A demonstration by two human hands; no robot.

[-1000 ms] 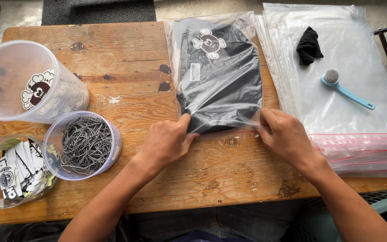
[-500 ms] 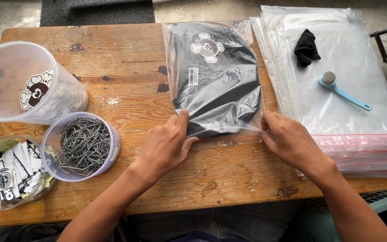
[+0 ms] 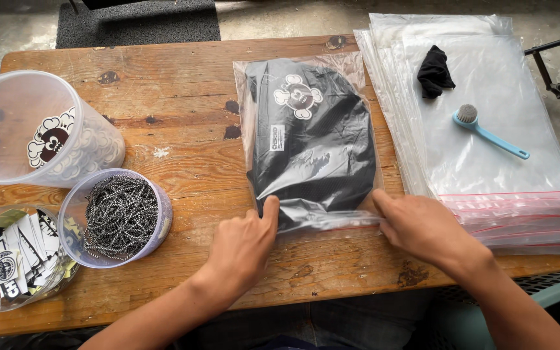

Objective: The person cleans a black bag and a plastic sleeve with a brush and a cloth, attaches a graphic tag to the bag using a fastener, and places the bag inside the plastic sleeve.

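Both hands, left (image 3: 244,243) and right (image 3: 422,227), pinch the bagged garment's (image 3: 309,139) near edge.

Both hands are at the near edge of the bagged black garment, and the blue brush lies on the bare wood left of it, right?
Not quite. In the head view the blue brush lies on the stack of clear bags, right of the bagged black garment. The left hand and right hand are placed as stated.

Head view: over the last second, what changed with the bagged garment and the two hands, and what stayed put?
The left hand slid left along the near edge of the clear bag holding the black garment; the right hand kept to the bag's right corner, so the hands now sit wider apart. Both still press that edge. The tubs, the stack of empty bags and the blue brush stayed put.
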